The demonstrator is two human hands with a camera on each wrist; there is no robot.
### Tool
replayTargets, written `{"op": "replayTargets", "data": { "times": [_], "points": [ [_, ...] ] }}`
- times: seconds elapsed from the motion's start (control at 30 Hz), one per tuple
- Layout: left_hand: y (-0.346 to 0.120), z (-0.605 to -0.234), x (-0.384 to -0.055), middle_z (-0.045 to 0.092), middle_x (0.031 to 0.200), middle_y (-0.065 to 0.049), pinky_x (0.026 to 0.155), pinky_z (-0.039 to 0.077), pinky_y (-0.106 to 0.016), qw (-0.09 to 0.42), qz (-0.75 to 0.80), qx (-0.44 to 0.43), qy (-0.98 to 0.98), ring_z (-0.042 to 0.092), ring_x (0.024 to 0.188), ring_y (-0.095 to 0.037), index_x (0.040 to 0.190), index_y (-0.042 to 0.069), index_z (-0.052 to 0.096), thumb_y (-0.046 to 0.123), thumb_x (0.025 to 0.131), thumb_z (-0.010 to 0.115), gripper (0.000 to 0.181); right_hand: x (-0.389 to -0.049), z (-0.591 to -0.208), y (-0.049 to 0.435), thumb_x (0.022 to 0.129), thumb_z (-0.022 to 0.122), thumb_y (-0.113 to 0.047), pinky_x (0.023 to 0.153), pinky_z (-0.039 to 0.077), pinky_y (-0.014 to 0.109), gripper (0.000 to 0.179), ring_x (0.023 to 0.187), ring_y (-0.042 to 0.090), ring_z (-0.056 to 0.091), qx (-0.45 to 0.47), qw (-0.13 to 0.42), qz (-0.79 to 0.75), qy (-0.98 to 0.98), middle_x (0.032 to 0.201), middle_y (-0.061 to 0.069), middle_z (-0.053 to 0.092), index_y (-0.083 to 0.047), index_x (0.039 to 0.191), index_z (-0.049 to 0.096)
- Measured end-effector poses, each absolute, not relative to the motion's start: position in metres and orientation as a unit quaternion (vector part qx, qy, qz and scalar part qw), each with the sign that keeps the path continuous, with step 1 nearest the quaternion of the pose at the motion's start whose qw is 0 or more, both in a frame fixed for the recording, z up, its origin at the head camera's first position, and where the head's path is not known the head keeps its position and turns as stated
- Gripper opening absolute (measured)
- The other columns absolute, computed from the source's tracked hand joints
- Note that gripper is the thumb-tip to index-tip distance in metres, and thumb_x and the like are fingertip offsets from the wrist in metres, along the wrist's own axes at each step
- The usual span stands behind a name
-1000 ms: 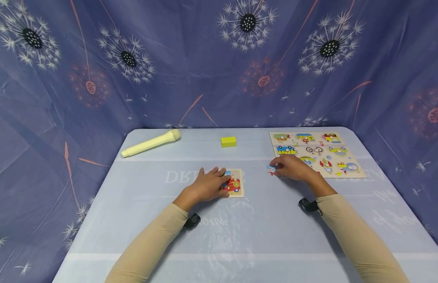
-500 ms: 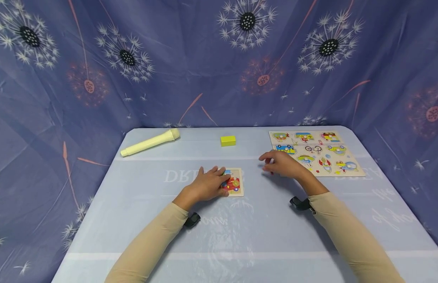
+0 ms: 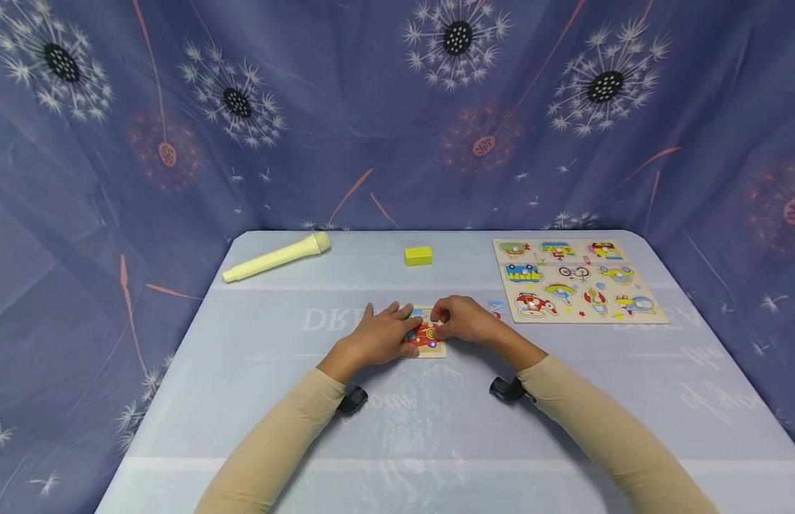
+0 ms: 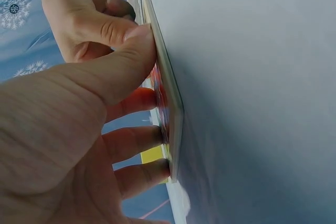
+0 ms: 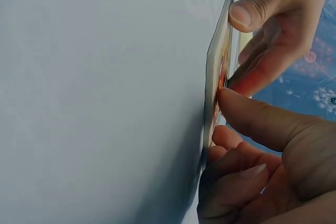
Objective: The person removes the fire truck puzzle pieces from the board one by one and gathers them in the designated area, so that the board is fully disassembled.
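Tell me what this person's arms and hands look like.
The left sleeve and right sleeve are plain beige and long. The left wrist camera and right wrist camera are small and black. The left hand and right hand wear no gloves.

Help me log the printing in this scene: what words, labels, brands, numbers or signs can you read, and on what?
"DRE", flipped, on the tablecloth beside the left hand; any further letters there are hidden.
"the" and "of yo", probably: faint flipped script, tablecloth's right side.
Not readable: other tablecloth script and lettering partly covered by the pegged puzzle board.
Too small: white mark on the blue-and-red jigsaw piece.
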State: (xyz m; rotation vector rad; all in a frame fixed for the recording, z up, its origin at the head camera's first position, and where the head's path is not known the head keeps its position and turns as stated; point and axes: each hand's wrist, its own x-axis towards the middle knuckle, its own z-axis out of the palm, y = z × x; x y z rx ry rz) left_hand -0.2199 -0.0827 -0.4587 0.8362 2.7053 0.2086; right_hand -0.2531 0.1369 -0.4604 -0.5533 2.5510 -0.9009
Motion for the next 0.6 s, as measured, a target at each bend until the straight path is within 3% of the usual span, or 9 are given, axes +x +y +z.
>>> {"op": "replayTargets", "data": {
  "times": [0.33,0.6],
  "points": [
    [-0.0832,-0.4588,-0.2199,0.033,0.165,-0.007,0.113,0.019,-0.074,0.144,0.075,0.293,0.942,0.028,0.153,-0.033,0.156,0.024,0.045,0.054,0.096,0.064,0.071,-0.2509,-0.4627,0.1366,0.08,0.084,-0.007,0.069,0.042,0.032,0.027,0.076,0.017,0.052,-0.202,0.182,-0.33,0.904,0.081,0.001,0.056,-0.009,0.094,0.062],
    [-0.0825,-0.4599,-0.2199,0.032,0.166,-0.006,0.114,0.018,-0.074,0.145,0.077,0.289,0.943,0.027,0.154,-0.032,0.157,0.024,0.044,0.054,0.095,0.065,0.071,-0.2487,-0.464,0.1374,0.081,0.082,-0.003,0.071,0.044,0.032,0.026,0.076,0.015,0.054,-0.203,0.177,-0.337,0.902,0.082,0.0,0.058,-0.009,0.097,0.063]
  ]
}}
